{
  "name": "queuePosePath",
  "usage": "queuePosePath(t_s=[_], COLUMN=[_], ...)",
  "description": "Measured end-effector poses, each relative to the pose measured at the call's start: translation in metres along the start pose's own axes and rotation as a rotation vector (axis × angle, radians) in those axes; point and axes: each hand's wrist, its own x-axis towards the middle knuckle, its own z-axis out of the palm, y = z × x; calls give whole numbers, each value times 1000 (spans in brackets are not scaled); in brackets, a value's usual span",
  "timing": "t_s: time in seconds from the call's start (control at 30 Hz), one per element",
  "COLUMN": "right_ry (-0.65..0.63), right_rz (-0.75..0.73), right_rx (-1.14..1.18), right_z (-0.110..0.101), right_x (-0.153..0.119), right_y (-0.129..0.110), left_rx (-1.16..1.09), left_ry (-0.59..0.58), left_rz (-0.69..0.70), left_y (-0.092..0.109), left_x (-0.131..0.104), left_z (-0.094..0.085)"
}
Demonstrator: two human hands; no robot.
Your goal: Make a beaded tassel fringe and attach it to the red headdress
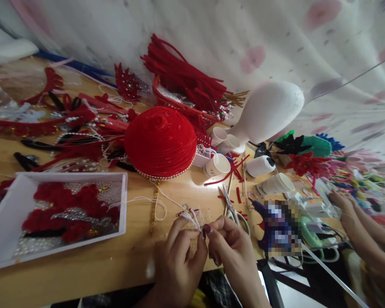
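Observation:
My left hand (184, 252) is closed in a pinch on a short strand of small white beads (190, 217). Against its fingertips, my right hand (232, 246) pinches the near end of the same strand; the exact spot they grip is hidden by the fingers. Just beyond lie a few small dark red and white bits. A red, cord-wrapped dome (160, 143) with a beaded rim stands past my hands, a gold chain (155, 203) and white string trailing from it. Scissors (231, 205) lie beside my right hand.
A white box (124, 205) with pearls and red fluffy pieces stands left. Paper cups (217, 166), a white foam head (271, 111) and a white thread spool (259, 166) stand beyond. Red stems (182, 68) lie at the back. Another person's arms (362, 226) are at right.

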Motion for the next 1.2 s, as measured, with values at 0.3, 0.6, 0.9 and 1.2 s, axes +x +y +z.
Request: queuePosePath(t_s=[0.3, 0.6, 0.9, 1.2], right_ry=[-56, -177, -256, -319], right_rz=[-2, -52, -123, -319], right_rx=[-27, -167, -443, -568], right_z=[0, -9, -30, -45], right_x=[0, -1, 1, 6], right_y=[-1, -12, -15, -22], left_rx=[-76, -45, 26, 45], left_ry=[-109, -115, -155, -238], left_rz=[23, -15, 82, 55], left_y=[-4, -2, 5, 9], left_x=[-6, -1, 8, 10], left_z=[-1, -4, -1, 2])
